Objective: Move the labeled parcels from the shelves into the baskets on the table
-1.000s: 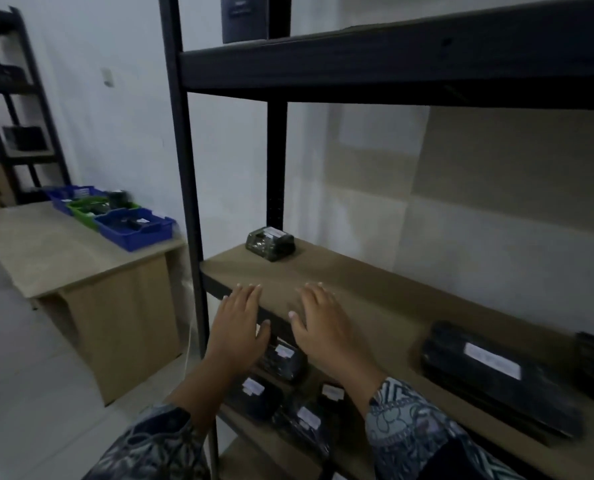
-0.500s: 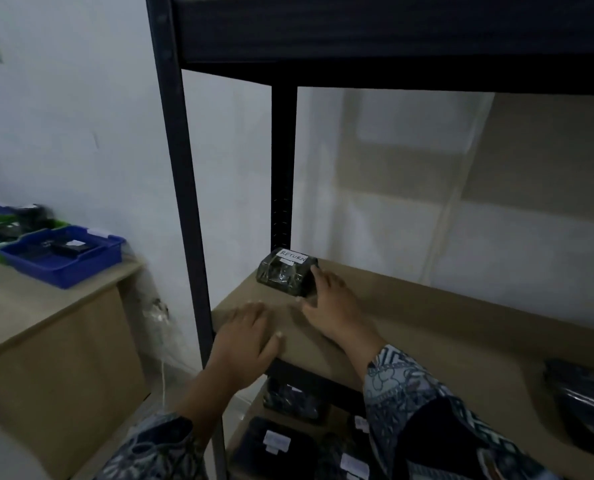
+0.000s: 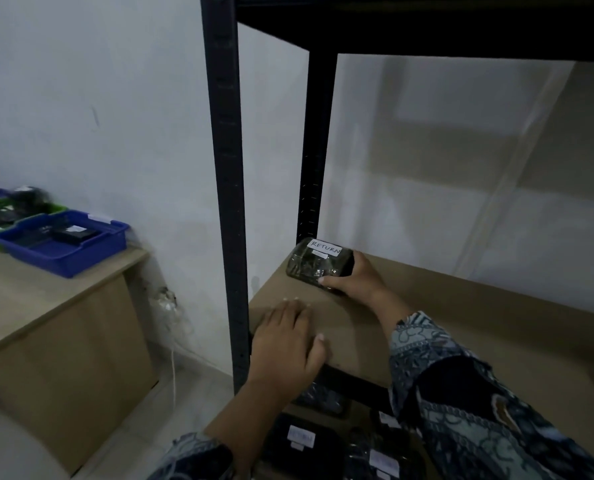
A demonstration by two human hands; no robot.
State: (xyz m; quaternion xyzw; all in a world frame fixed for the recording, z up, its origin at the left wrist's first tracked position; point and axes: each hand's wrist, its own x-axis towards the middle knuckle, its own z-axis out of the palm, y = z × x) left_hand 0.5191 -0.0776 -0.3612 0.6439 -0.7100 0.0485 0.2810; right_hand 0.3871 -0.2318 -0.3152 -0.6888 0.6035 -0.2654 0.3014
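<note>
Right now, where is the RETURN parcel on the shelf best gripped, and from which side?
Take the RETURN parcel by its right end, from the right: it lies flat beside the rear post on its left. The right hand grips there, thumb in front.

A white label [image 3: 325, 250] handwritten "RETURN" in black capital letters sits on top of a wrapped parcel [image 3: 306, 271] at the left end of the shelf [image 3: 444, 334]; it is the only wording that can be read. Beneath, the white labels on the dark parcels [image 3: 278, 445] on a lower level are blurred and illegible. At left, the white tag [image 3: 77, 228] on a black parcel in the blue basket [image 3: 81, 265] on the surface [image 3: 18, 296] is too small to make out.
</note>
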